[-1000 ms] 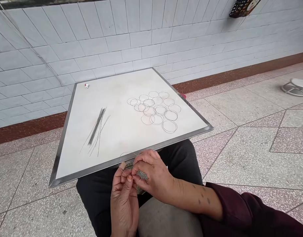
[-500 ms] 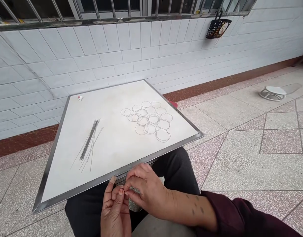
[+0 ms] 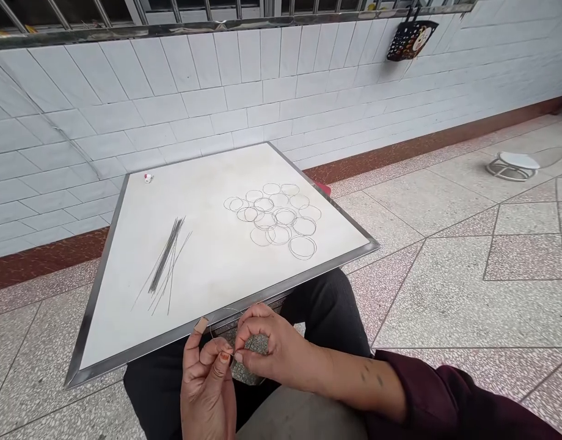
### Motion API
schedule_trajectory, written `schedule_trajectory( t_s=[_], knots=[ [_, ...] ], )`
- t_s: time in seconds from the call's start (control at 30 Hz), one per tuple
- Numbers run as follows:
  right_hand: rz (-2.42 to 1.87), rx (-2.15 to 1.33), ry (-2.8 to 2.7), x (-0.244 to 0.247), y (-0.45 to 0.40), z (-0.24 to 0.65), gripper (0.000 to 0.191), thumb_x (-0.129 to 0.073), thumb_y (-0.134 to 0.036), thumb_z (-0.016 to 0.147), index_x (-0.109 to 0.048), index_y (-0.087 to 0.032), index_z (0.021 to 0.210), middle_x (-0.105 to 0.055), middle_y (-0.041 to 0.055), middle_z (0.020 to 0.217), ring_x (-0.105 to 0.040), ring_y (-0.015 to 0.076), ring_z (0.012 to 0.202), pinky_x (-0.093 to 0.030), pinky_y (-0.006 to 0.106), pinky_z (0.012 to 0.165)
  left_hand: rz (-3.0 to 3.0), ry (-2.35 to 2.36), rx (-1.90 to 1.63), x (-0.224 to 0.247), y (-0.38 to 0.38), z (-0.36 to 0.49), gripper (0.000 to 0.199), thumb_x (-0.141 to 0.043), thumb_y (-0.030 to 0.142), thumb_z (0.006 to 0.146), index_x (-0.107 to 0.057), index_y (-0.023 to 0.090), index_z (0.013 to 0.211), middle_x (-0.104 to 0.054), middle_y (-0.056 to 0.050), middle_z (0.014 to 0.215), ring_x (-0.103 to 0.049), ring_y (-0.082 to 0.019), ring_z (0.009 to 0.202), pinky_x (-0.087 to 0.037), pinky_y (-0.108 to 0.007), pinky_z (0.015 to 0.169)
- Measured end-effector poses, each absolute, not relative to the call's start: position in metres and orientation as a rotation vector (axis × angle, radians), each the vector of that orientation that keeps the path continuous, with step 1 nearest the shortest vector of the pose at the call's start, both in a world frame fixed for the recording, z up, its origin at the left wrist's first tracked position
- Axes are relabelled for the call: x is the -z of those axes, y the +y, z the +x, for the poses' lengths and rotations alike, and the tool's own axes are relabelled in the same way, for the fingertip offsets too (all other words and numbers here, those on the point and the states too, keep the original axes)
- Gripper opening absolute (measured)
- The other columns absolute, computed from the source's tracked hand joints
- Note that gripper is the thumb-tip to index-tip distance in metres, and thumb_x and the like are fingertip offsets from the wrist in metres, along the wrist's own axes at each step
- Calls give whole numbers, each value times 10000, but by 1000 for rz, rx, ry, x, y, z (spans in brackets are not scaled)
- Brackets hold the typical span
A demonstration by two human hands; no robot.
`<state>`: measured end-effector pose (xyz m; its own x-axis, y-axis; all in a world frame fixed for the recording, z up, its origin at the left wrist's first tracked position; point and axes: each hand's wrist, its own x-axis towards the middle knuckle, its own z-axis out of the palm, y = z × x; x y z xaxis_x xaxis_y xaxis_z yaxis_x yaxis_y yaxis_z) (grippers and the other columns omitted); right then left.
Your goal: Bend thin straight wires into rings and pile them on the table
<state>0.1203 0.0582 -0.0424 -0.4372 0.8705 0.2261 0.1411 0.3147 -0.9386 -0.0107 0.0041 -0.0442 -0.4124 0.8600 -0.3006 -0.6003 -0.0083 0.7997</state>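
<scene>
Over my lap, just below the table's near edge, my left hand (image 3: 210,379) pinches a thin wire (image 3: 212,330) between thumb and index finger. My right hand (image 3: 269,342) pinches the same wire close beside the left fingertips. The wire bows upward in a loop between the two hands, against the metal edge. A tan bandage (image 3: 201,325) covers one left fingertip. On the white table (image 3: 208,171), a bundle of straight thin wires (image 3: 166,260) lies at the left. Several wire rings (image 3: 284,217), partly overlapping, lie at the right.
A small white and red object (image 3: 148,178) sits near the table's far left corner. The tiled wall (image 3: 226,95) stands right behind the table. A dark patterned basket (image 3: 412,40) hangs from the window bars. A low white stool (image 3: 514,165) is on the floor at right.
My hands have shifted slightly left, and the fingertips have drawn a little apart. The wire's loop shows more plainly now. The view has tilted down slightly.
</scene>
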Motion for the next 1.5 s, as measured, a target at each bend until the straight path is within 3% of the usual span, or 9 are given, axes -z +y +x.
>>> schedule_trajectory(
  t_s=[0.27,0.5,0.73,1.07,1.5],
  knots=[
    [-925,-1171,-1749,45,58,120,143,-735,-93,702,-660,-209,740,-610,13,904,-624,158,911,-524,271,786,433,1172,-1667,44,5,-7,634,-887,193,655,-623,277,1226,-652,83,652,-617,-76,671,-521,-196,820],
    [-935,-984,-1759,44,59,119,168,-698,-74,715,-614,-209,766,-612,20,907,-612,169,913,-535,295,786,366,1203,-1663,43,6,-1,651,-883,196,650,-625,278,1243,-730,44,773,-690,-121,769,-547,-248,820],
    [-886,-783,-1828,50,61,120,150,-728,-116,747,-632,-214,807,-638,13,907,-587,178,889,-505,349,817,330,1160,-1699,47,7,1,582,-884,194,658,-667,276,1192,-703,64,737,-666,-98,736,-536,-227,822],
    [-876,-727,-1796,52,62,117,169,-714,-86,729,-620,-208,799,-632,12,887,-584,173,878,-500,322,795,253,1142,-1683,47,8,5,557,-875,210,692,-669,289,1204,-712,60,800,-659,-79,800,-518,-197,867],
    [-784,-388,-2071,55,67,125,24,-661,-203,915,-652,-217,933,-698,0,943,-546,172,893,-410,350,810,191,1207,-1721,51,13,-2,574,-897,215,656,-687,258,1188,-674,43,768,-639,-85,761,-539,-197,815]
  ],
)
